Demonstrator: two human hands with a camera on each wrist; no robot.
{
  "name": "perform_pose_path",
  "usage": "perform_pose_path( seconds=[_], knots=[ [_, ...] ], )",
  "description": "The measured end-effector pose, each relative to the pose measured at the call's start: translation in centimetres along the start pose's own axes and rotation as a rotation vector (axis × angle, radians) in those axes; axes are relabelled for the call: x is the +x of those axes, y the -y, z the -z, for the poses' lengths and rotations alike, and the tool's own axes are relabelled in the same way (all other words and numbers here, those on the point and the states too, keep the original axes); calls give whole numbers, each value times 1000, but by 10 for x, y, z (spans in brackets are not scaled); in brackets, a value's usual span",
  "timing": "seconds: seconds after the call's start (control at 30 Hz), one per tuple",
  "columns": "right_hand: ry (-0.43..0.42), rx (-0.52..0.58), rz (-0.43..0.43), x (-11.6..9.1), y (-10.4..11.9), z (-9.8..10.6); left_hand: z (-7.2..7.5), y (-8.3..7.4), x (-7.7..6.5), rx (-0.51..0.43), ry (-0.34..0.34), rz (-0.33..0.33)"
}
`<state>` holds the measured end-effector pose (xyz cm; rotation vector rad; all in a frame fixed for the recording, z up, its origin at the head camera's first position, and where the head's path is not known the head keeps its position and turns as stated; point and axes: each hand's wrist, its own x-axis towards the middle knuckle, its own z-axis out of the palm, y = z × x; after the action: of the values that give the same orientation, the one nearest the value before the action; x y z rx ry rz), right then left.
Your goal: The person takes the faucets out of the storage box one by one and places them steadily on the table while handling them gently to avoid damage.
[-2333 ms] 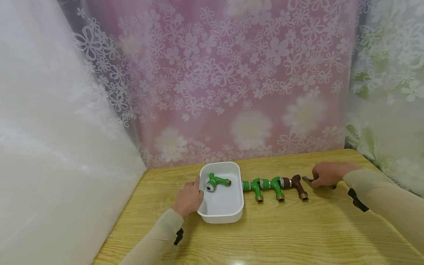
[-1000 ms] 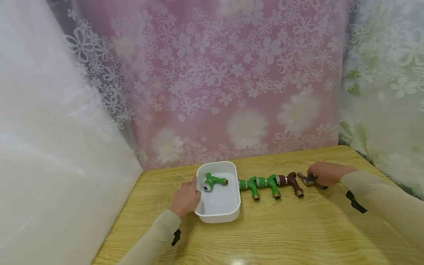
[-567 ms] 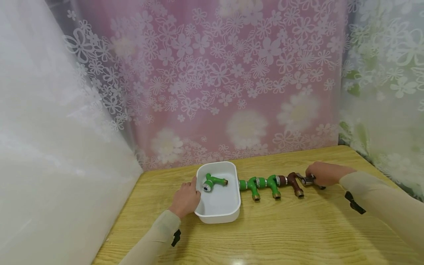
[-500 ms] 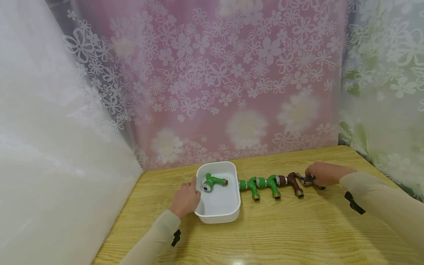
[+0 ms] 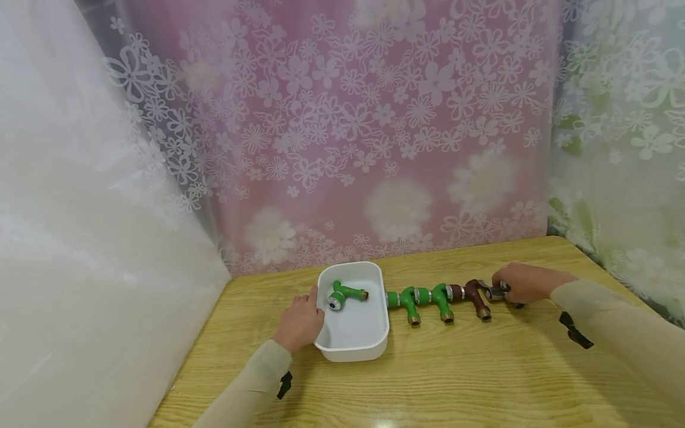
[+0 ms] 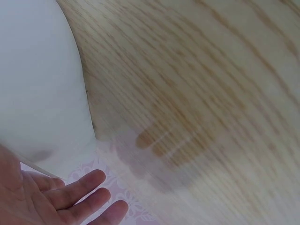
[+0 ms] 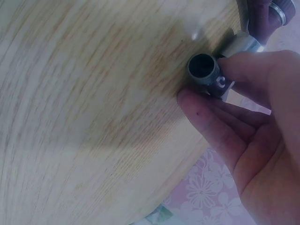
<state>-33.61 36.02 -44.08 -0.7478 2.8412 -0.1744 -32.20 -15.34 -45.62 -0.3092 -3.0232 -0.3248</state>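
Observation:
My left hand (image 5: 299, 321) holds the left rim of a white plastic tray (image 5: 353, 355). In the left wrist view, several of its fingers extend loosely outside the wall. A green faucet (image 5: 350, 292) lies inside the tray. To the tray's right runs a row: one green faucet (image 5: 410, 304), a second green faucet (image 5: 443, 302) and a brown faucet (image 5: 478, 298). At the row's right end my right hand (image 5: 527, 282) pinches a silver faucet (image 5: 496, 292) against or very near the brown one. The right wrist view shows its dark threaded spout (image 7: 204, 68) between thumb and fingers.
Everything stands on a wood-grain table (image 5: 449, 380). Behind it hangs a pink floral curtain (image 5: 342, 148). A white sheet (image 5: 107, 267) closes off the left, and a green-and-white floral sheet (image 5: 621, 178) the right.
My right hand has moved left with the silver faucet, bringing it up to the brown faucet. Over the last half second it has hardly moved. The left hand keeps its hold on the tray.

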Motion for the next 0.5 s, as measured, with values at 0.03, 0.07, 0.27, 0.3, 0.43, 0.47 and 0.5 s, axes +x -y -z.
perform_pose_path(
  seconds=[0.03, 0.07, 0.27, 0.3, 0.43, 0.47, 0.5],
  knots=[
    [3, -1, 0, 0, 0, 0, 0, 0, 0, -2, 2, 0],
    [5, 0, -4, -1, 0, 1, 0, 0, 0, -4, 3, 0],
    [26, 4, -21, -5, 2, 7, 0, 0, 1, -9, -2, -9],
    [28, 7, -25, -6, 2, 8, 0, 1, 1, -8, -1, -8],
    [33, 13, -35, -8, 2, 10, 1, 1, 0, -6, 5, -2],
    [32, 9, -34, -9, 2, 11, 1, 1, 0, -4, 6, 1],
    [30, 3, -32, -9, 2, 11, 1, 1, 0, -3, 7, 2]
  ],
)
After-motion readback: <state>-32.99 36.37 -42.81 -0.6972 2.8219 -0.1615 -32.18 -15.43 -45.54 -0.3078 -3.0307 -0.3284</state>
